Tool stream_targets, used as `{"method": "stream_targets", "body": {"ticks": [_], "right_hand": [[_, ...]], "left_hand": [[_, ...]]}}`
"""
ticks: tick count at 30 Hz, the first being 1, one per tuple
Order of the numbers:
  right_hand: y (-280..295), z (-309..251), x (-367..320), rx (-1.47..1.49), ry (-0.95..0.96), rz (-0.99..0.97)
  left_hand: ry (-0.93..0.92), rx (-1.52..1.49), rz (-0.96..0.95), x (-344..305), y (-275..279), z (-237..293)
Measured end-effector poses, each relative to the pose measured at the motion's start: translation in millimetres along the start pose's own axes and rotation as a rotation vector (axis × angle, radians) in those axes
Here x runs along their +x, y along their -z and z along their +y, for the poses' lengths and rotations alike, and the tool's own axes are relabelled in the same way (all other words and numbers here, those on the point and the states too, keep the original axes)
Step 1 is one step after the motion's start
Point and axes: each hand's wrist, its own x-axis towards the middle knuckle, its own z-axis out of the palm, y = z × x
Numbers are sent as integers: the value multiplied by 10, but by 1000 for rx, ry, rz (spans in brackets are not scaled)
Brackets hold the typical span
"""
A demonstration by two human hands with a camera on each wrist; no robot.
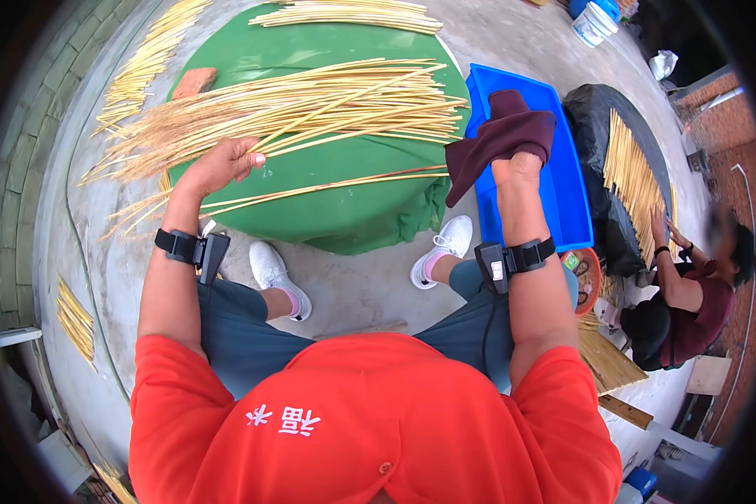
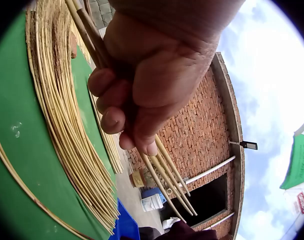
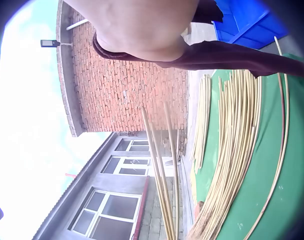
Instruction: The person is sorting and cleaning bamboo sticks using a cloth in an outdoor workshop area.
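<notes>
My left hand point(image 1: 220, 168) grips a few thin yellow stalks point(image 2: 164, 167) between curled fingers and thumb. Their bare ends point right, toward my other hand. In the right hand point(image 1: 519, 168) is a dark maroon cloth point(image 1: 512, 126), draped over the fingers and hiding most of them. That hand hovers over the near side of a blue plastic bin point(image 1: 569, 189). Under the left hand lies a large heap of stalks point(image 1: 311, 101) with brushy heads to the left, on a green-covered round table point(image 1: 328, 197). A couple of separate stalks point(image 1: 328, 186) lie along the table's near part.
A brick point(image 1: 195, 82) rests at the table's left edge. More stalks lie at the far edge and on the floor point(image 1: 147, 59) at left. To the right, another person point(image 1: 689, 286) works at a black-covered pile of stalks point(image 1: 634, 176). An orange basin point(image 1: 586, 281) stands beside my right knee.
</notes>
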Motion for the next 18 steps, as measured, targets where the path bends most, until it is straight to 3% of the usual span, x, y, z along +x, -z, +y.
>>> {"method": "stream_targets", "body": {"ticks": [2,3,5,7,8,10,11,13,14,18], "right_hand": [[7,86,-106,26,-49,-73],[-23,231,-168,103,-214,-128],[-171,540,-432,155,-286,-91],[-428,613,-708,34,-281,-42],[-513,514,-710,73,-290,-44],[-330,441,-420,74,-125,84],[-304,299,-304,122,-157,189],[-154,-12,-7,203,-75,100],[-167,-202,61,181,1,172],[36,-818,275,11,243,137]], "left_hand": [[37,-18,77,15,-25,89],[39,-17,77,37,-73,183],[-16,207,91,92,-245,399],[-286,508,178,169,-556,426],[-276,508,176,177,-659,535],[-176,399,21,120,-800,689],[-158,395,18,78,-764,665],[-232,456,139,145,-625,600],[-205,554,176,160,-540,512],[-131,660,210,151,-377,5]]}}
